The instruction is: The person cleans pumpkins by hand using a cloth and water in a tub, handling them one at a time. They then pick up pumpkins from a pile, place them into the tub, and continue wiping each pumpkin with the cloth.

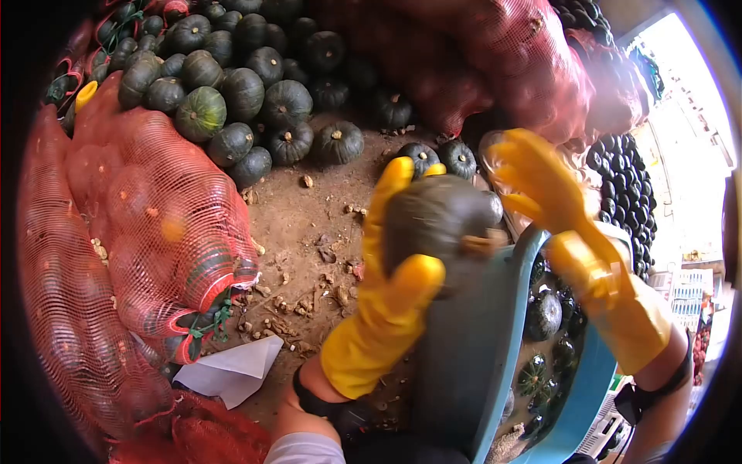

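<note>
My left hand (pixel 390 278), in a yellow rubber glove, grips a dark green kabocha squash (pixel 429 220) from its left side and below. The squash is tilted, its brown stem pointing right, and slightly blurred. My right hand (pixel 545 185), gloved likewise, is raised to the right of the squash, apart from it, fingers spread and holding nothing; motion smears it. Under both hands stands a blue tub (pixel 495 371) with several wet squashes (pixel 545 315) in water.
Loose kabocha squashes (pixel 286 103) are heaped at the back left. Full red mesh sacks (pixel 162 201) lie on the left, with more mesh sacks (pixel 533 69) at the back. White paper (pixel 236 371) and dried stem scraps (pixel 297 301) lie on the dirt floor (pixel 290 209).
</note>
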Tool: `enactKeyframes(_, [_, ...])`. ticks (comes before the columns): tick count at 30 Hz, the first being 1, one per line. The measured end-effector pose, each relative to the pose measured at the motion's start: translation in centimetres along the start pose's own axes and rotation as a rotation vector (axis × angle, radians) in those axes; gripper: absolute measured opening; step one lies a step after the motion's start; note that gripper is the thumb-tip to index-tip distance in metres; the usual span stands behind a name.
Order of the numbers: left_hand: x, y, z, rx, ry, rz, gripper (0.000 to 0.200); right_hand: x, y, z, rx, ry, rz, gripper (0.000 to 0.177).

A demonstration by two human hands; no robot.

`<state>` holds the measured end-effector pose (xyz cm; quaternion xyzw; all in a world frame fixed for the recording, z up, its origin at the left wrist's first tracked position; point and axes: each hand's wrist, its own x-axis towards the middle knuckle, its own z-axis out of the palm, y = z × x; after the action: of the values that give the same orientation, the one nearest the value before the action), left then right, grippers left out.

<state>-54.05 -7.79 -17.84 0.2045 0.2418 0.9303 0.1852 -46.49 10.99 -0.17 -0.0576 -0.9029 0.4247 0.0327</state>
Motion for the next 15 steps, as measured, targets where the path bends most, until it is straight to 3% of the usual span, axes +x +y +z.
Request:
enactKeyframes(2, [0.9,1.7,4.7,0.029,0.009,0.066,0.097,1.1,-1.5,3.0,0.212,0.003,0.018,0.058])
enactKeyframes(5, [3.1,2.7,5.7,0.514,-0.095,0.514,0.095,1.6,-1.8,4.6,0.464,0.104,0.010,0.057])
enactKeyframes(6, [3.2,2.3,5.4,0.573,-0.117,0.568,0.094,1.6,-1.8,4.8,0.504,0.138,-0.006,0.057])
enactKeyframes(8, [3.1,2.4,5.2,0.444,-0.157,0.461,0.086,1.6,-1.6,4.3,0.350,0.160,-0.065,0.056])
enactKeyframes(9, [3.1,2.5,5.0,0.379,-0.171,0.407,0.083,1.4,-1.6,3.3,0.082,0.139,-0.117,0.061])
enactKeyframes(10, [2.6,3.1,4.3,0.205,-0.159,0.224,0.080,1.2,-1.5,2.3,-0.184,0.135,-0.175,0.067])
enactKeyframes(13, [2.8,1.1,3.3,-0.457,0.046,-0.101,0.084,3.3,-0.9,-2.6,-0.297,0.077,-0.081,0.075])
enactKeyframes(15, [2.9,-0.2,1.0,-0.525,0.032,-0.125,0.090,5.2,1.9,-3.0,-0.082,-0.073,-0.118,0.084])
